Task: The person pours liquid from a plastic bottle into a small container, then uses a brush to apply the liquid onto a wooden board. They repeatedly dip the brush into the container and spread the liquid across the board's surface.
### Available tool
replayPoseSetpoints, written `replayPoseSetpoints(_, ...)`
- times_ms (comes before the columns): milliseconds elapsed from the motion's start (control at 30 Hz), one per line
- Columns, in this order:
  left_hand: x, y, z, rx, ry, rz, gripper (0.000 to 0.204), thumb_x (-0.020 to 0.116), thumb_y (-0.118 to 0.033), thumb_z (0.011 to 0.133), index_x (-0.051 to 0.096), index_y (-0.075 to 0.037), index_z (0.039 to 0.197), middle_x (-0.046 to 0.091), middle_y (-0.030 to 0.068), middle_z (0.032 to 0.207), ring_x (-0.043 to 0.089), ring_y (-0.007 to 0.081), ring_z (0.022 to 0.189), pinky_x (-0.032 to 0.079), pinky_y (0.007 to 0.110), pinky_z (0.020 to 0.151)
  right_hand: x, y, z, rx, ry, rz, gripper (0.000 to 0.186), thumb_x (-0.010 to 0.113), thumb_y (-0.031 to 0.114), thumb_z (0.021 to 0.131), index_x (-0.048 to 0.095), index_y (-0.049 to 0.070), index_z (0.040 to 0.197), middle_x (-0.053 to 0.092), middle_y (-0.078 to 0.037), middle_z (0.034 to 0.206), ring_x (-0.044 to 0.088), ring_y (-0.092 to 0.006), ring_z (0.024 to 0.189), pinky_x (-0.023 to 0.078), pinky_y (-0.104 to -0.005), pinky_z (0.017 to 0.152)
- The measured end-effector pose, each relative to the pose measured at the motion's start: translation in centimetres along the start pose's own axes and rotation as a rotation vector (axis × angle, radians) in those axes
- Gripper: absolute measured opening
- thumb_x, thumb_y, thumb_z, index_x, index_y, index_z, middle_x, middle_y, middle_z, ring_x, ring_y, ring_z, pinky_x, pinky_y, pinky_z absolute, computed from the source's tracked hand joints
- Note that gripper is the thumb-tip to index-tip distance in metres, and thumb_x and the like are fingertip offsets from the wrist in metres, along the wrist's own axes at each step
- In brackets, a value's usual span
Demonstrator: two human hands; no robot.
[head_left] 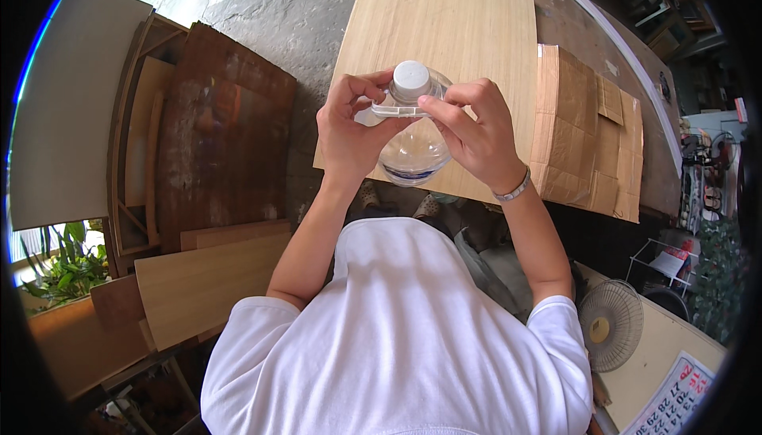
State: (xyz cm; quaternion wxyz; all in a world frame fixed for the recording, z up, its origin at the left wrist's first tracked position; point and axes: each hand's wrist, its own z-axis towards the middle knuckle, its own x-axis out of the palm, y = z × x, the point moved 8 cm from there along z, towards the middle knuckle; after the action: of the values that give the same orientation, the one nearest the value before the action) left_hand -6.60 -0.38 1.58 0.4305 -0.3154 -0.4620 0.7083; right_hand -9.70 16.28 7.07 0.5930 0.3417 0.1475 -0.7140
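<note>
A large clear plastic bottle (pixel 414 153) with a white screw cap (pixel 412 78) is upright between my hands, near the front edge of a pale wood board. A translucent carry handle (pixel 400 109) sits at its neck, on the side toward me. My left hand (pixel 352 129) is closed on the handle's left end, thumb below and fingers curled beside the neck. At the other end, my right hand (pixel 479 129) pinches the handle between thumb and forefinger, its remaining fingers bent. The bottle's base is partly hidden by its own body.
Beneath the bottle lies the wood board (pixel 444 14), on a larger brown table (pixel 556 6). Flattened cardboard (pixel 583 129) rests to the right. Wooden panels (pixel 222 141) lean at left. A round fan (pixel 609 325) stands at lower right by a calendar sheet (pixel 671 399).
</note>
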Motion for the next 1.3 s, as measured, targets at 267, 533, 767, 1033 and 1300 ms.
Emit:
replayPoseSetpoints(267,0.1,0.1,0.2,0.005,-0.054,-0.077,0.048,0.092,-0.002,0.063,0.053,-0.003,0.09,0.074,0.0152,0.11,0.071,0.0207,0.101,0.057,0.035,0.088,0.1,1.0,-0.5,-0.138,-0.035,-0.041,0.034,0.074,0.012,0.077,0.063,0.011,0.109,0.057,-0.003,0.099,0.059,-0.0221,0.092,0.053,-0.0353,0.079)
replayPoseSetpoints(533,1.4,-0.8,-0.3,0.183,0.17,-0.053,0.088,0.098,-0.014,0.06,0.044,-0.004,0.129,0.057,0.0191,0.137,0.059,0.028,0.125,0.049,0.044,0.104,-0.1,-0.2,-1.6,-0.107,-0.003,-0.086,0.029,0.074,0.014,0.078,0.062,0.012,0.105,0.061,-0.004,0.106,0.064,-0.0233,0.1,0.057,-0.0343,0.082)
replayPoseSetpoints(767,1.2,0.3,-0.2,0.181,0.272,-0.087,0.067,0.086,-0.019,0.079,0.046,-0.003,0.131,0.049,0.0214,0.146,0.05,0.0321,0.135,0.04,0.045,0.112,-0.5,-1.0,-2.9,-0.012,-0.012,-0.008,0.034,0.08,0.013,0.08,0.064,0.011,0.11,0.063,-0.007,0.117,0.065,-0.0263,0.113,0.06,-0.0363,0.085)
replayPoseSetpoints(1033,1.9,-0.1,0.7,0.189,0.337,-0.083,0.073,0.086,-0.025,0.078,0.045,-0.003,0.133,0.047,0.0219,0.147,0.049,0.0323,0.135,0.039,0.046,0.112,0.7,-3.9,-4.7,0.406,-0.204,0.424,0.065,0.084,0.015,0.081,0.048,0.004,0.133,0.062,-0.015,0.128,0.066,-0.0292,0.115,0.053,-0.0389,0.101)
replayPoseSetpoints(1300,3.9,1.4,2.9,0.077,0.38,0.094,0.093,0.094,-0.012,0.063,0.042,-0.003,0.139,0.054,0.0136,0.136,0.049,0.0263,0.133,0.04,0.042,0.112,1.6,-5.6,-5.7,0.577,-0.178,0.621,0.053,0.073,0.009,0.091,0.045,0.0,0.135,0.061,-0.02,0.133,0.06,-0.0275,0.124,0.047,-0.0401,0.109)
